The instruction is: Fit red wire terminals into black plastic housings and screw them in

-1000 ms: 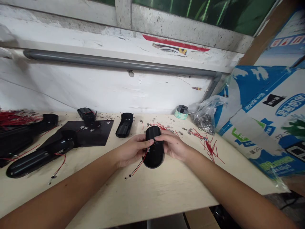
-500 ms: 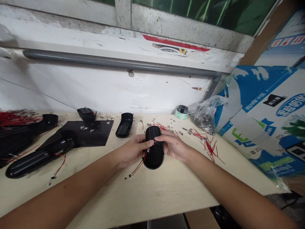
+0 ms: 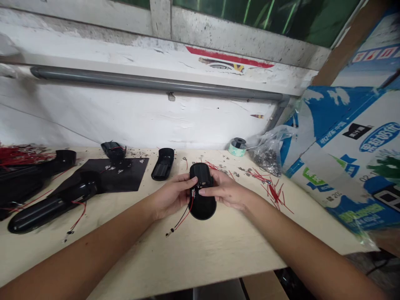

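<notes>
A black plastic housing (image 3: 203, 206) is held between both hands over the middle of the pale table (image 3: 225, 246). My left hand (image 3: 175, 193) grips its left edge, thumb on top. On the right side, my right hand (image 3: 226, 189) has its fingers round the housing, with a fingertip on the housing's inner part. Red and black wires (image 3: 183, 218) trail from its left side to a small connector (image 3: 169, 232) near the table surface. Small metal clips and red wires lie just behind the hands.
More black housings (image 3: 53, 206) lie at the left beside a dark mat (image 3: 128, 175); another black piece (image 3: 163, 164) stands behind my left hand. Red wires (image 3: 275, 193), a tape roll (image 3: 237, 146), a plastic bag (image 3: 268, 154) and a printed carton (image 3: 350, 166) are at the right.
My right fingertip has moved down the housing, and my left thumb has shifted slightly up. The housing has tilted a little, and its wires have swung slightly right.
</notes>
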Demonstrator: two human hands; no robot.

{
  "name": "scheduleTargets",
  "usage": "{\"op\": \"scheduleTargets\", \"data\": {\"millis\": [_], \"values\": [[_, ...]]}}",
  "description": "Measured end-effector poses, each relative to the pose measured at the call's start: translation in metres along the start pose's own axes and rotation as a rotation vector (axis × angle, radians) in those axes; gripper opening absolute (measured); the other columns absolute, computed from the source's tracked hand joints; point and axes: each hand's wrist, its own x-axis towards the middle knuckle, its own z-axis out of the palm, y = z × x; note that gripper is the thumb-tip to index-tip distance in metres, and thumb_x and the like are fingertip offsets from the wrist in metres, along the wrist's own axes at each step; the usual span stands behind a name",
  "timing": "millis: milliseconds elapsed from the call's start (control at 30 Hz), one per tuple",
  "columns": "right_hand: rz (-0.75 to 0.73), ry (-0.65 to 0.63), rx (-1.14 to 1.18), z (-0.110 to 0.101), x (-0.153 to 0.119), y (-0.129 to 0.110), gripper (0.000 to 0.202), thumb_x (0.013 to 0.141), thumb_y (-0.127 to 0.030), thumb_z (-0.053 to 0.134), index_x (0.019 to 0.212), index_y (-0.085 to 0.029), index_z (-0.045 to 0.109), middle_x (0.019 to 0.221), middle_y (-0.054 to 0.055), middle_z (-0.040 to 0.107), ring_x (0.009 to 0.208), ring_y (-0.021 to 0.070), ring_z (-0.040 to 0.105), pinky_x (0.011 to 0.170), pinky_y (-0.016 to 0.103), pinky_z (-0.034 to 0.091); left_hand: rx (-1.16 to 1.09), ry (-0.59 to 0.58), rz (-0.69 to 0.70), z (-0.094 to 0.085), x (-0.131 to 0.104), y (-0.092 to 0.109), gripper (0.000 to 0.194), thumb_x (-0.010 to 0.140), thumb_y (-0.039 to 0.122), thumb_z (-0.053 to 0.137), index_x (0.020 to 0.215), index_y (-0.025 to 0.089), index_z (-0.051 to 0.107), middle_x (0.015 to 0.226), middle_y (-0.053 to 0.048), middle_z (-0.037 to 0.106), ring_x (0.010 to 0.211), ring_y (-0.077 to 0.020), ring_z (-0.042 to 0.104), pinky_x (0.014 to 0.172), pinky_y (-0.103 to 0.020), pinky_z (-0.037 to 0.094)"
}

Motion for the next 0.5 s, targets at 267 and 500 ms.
{"op": "scheduleTargets", "data": {"millis": [267, 500], "values": [[-0.105, 0.196, -0.227, -0.014, 0.003, -0.015, 0.045, 0.083, -0.055, 0.065, 0.110, -0.019, 0.058, 0.097, 0.005, 0.059, 0.069, 0.0121, 0.055, 0.062, 0.026, 0.051, -0.052, 0.118, 0.033, 0.004, 0.000, 0.002, 0.023, 0.082, 0.027, 0.073, 0.100, 0.012, 0.068, 0.091, -0.008, 0.068, 0.080, -0.0156, 0.063, 0.081, -0.030, 0.046], [-0.043, 0.626, -1.256, -0.072, -0.006, -0.034, 0.031, 0.085, -0.040, 0.059, 0.109, -0.020, 0.061, 0.063, -0.001, 0.054, 0.051, 0.0115, 0.045, 0.055, 0.024, 0.030, 0.128, 0.323, 0.157, 0.008, 0.002, 0.000, 0.035, 0.074, 0.027, 0.080, 0.100, 0.011, 0.062, 0.091, -0.007, 0.066, 0.080, -0.0159, 0.063, 0.075, -0.029, 0.048]]}}
